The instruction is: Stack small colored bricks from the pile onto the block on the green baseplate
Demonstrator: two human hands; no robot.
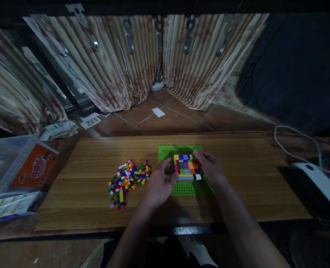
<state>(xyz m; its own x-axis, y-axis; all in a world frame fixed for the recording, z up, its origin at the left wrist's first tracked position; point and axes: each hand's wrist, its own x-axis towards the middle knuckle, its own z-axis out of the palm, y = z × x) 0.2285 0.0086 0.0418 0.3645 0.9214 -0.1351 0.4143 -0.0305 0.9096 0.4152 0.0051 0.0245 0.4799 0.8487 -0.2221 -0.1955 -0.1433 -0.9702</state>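
Observation:
A square block of multicoloured toy bricks sits over a green studded baseplate. At its left side is my left hand, fingers curved and spread from the thumb, whose tip meets the block's lower left edge. A small gap separates the other left fingers from the bricks. My right hand is closed at the block's right side, fingertips at the upper right corner; its thumb is mostly hidden. Left of the baseplate lies a pile of small loose bricks, with a longer yellow brick near its front.
The wooden table carries everything. A dark flat object and a white device with a cable lie at the right end. A clear plastic bin and a flat box stand left. Curtains hang beyond.

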